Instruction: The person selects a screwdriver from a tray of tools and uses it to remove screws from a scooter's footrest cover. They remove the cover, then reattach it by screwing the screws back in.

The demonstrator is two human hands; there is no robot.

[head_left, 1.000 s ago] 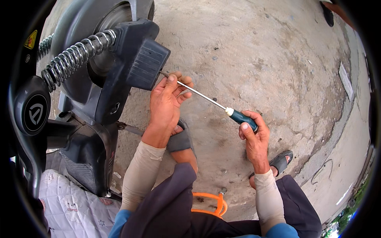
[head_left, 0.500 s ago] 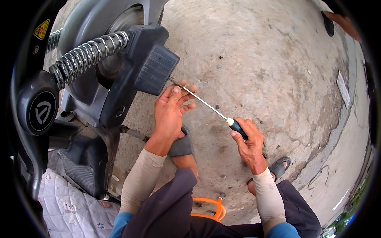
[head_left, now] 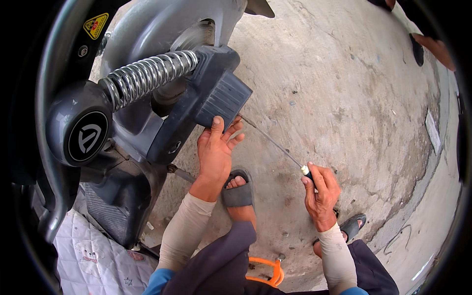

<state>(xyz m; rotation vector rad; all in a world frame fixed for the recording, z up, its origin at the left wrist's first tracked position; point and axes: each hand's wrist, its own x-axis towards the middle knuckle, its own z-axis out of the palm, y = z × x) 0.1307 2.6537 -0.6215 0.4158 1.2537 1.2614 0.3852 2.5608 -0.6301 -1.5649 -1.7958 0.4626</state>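
Note:
A long screwdriver (head_left: pixel 279 144) with a pale collar and dark handle is in my right hand (head_left: pixel 323 195), its fingers wrapped round the handle. The shaft slants up and left, its tip meeting the lower right edge of a ribbed dark grey plastic cover (head_left: pixel 225 101). At that cover's lower corner is my left hand (head_left: pixel 216 156), its thumb against the ribbed face and its other fingers curled beneath the edge, near the screwdriver tip. The cover sits on the rear wheel arm of a grey scooter (head_left: pixel 142 29); what the tip touches is too small to make out.
A chrome coil spring (head_left: pixel 150 78) runs above the cover from a round black cap (head_left: pixel 87 136). An orange frame (head_left: pixel 275 270) lies between my legs, and a quilted white cloth (head_left: pixel 93 246) at lower left. Another person's foot (head_left: pixel 418 49) stands at the upper right on the concrete floor.
The view has shifted, so the scooter lies farther right and lower. My left thumb has moved from beside the screwdriver shaft onto the cover. The right hand still grips the screwdriver.

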